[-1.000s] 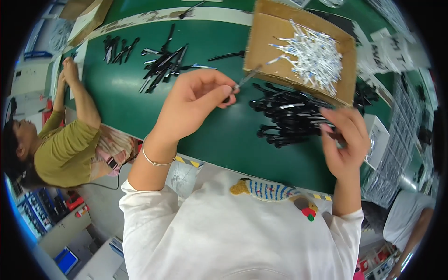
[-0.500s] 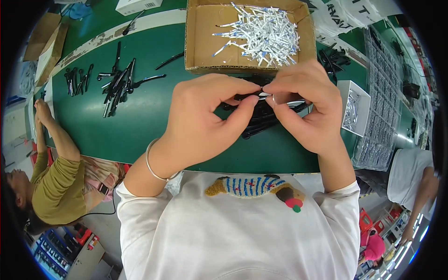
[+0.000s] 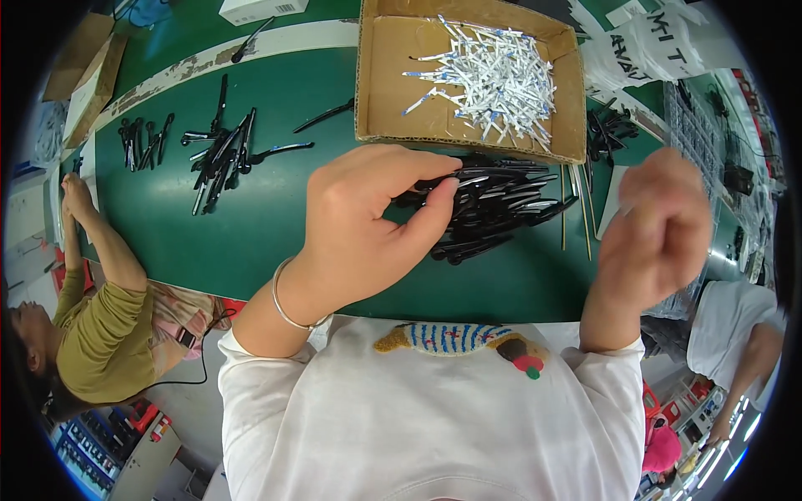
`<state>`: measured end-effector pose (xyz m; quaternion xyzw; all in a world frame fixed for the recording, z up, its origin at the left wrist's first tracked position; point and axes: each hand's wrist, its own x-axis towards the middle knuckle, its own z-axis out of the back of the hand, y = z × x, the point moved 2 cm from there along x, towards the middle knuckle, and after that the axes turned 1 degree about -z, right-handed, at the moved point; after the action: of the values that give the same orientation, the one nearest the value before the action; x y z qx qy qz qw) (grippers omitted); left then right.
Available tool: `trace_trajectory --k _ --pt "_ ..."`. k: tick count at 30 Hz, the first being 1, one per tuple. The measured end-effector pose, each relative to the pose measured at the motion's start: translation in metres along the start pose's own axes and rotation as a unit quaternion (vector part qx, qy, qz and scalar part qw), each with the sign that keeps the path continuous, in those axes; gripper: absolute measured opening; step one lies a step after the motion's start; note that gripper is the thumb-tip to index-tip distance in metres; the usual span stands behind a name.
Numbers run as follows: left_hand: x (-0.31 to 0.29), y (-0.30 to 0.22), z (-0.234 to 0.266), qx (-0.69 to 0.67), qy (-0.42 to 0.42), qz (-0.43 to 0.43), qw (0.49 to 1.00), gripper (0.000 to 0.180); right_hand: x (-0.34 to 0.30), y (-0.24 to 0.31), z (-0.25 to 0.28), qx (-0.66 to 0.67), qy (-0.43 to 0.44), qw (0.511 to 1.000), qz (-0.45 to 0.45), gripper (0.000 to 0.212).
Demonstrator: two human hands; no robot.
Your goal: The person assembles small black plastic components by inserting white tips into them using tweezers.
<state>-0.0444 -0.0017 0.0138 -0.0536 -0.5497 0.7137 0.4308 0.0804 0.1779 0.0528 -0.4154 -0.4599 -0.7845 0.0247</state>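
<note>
My left hand (image 3: 355,221) pinches a slim glossy black piece (image 3: 434,177) between thumb and forefinger; most of that piece is hidden. Just beyond and beside the fingertips lies a pile of similar black pieces (image 3: 510,204). My right hand (image 3: 656,238) is off to the right, apart from the left, above a white box (image 3: 612,199) that it mostly covers. Its fingers point away from me and are smeared by motion, so whether they hold anything does not show.
A cardboard box (image 3: 468,144) of narrow white-and-blue strips (image 3: 501,79) stands beyond the pile. More black pieces (image 3: 221,163) lie at left on the green table (image 3: 334,275). Thin sticks (image 3: 591,213) lie near the white box. A co-worker (image 3: 109,317) sits at far left.
My right hand has left the left fingertips and moved right, over the white box. The left hand stays near the black pile, still pinching. The whole view has shifted slightly.
</note>
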Motion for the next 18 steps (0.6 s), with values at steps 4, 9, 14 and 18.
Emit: trace_trajectory --k 4,9,14,18 --pt "-0.004 0.0 0.002 0.022 0.031 0.019 0.999 0.016 0.016 -0.044 -0.005 -0.252 0.104 0.951 -0.148 0.011" --pt "-0.005 0.007 -0.002 0.013 0.012 0.018 1.0 0.013 -0.005 -0.043 0.042 -0.335 0.014 0.911 -0.24 0.013" --pt "-0.004 0.008 -0.004 0.003 0.024 0.046 0.999 0.015 -0.046 -0.029 0.123 -0.411 0.015 0.849 -0.332 0.013" --pt "-0.01 0.005 -0.01 -0.007 0.021 0.093 0.995 0.016 -0.076 -0.043 0.135 -0.448 0.123 0.803 -0.373 0.027"
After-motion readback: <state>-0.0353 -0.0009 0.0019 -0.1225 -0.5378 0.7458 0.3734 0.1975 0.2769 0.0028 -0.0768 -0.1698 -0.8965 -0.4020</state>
